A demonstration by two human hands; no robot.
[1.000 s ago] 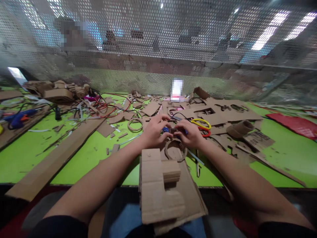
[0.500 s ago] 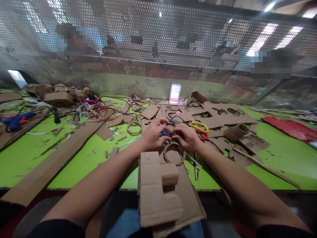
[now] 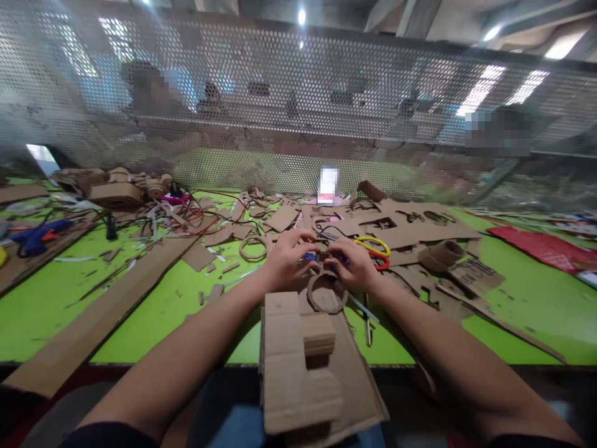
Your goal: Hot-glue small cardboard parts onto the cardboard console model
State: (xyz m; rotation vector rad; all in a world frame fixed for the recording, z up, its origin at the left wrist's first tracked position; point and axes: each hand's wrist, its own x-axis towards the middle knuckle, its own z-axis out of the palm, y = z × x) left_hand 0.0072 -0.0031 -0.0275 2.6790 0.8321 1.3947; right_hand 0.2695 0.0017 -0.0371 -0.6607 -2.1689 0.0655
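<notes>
My left hand (image 3: 288, 260) and my right hand (image 3: 355, 264) meet over the green table (image 3: 74, 292), fingers pinched together on a small blue part (image 3: 310, 256) held between them. Just below the hands lies a cardboard ring (image 3: 326, 294). A cardboard model (image 3: 298, 361) with a raised block rests on my lap at the table's near edge. What the small part is I cannot make out.
Cardboard scraps, cut-out sheets (image 3: 410, 224) and a cardboard roll (image 3: 441, 254) cover the far table. Red and black wires (image 3: 205, 211) lie at the left, a blue glue gun (image 3: 37, 233) further left. Yellow and red loops (image 3: 380, 246) lie beside my right hand. A perforated metal screen (image 3: 298, 112) stands behind.
The view has tilted up a little, so the table sits lower in frame. Both hands stay pinched on the small blue part, with only slight finger movement.
</notes>
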